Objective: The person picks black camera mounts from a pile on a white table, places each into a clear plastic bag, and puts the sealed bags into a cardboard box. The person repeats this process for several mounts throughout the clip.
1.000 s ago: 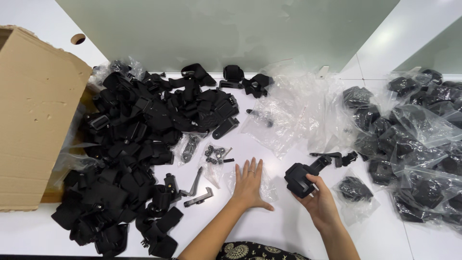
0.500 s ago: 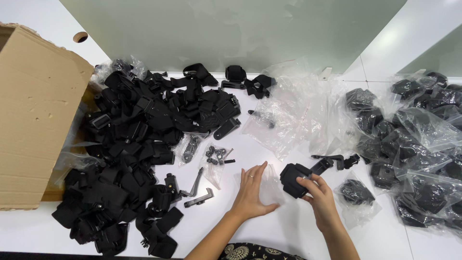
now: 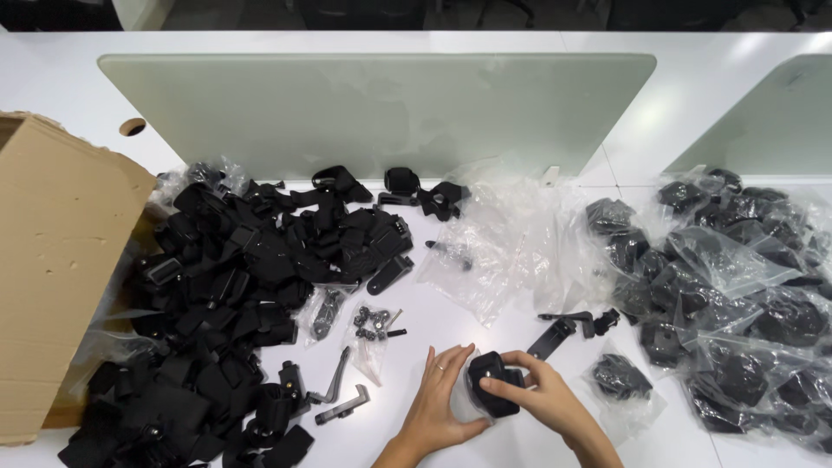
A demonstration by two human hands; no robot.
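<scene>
— While both hands meet low at the table's near edge, the black pad sits right between them, held just above the white table.

— Who's got the grip?

— Both. The right hand curls over its top and right side, fingers bent around it. The left hand cups it from the left, fingers half closed against it, a ring on one finger.

— And close by?

— Just right of the hands, a bagged black part. Above the right hand, a loose black bracket lies flat on the table. To the left, a small clear bag of screws and two angled metal arms.

— Further out?

— Left, a big heap of black straps spilling beside a tipped cardboard box. Right, a pile of bagged parts, well apart from the hands. Empty clear bags lie crumpled in the middle, near the frosted divider behind.
</scene>
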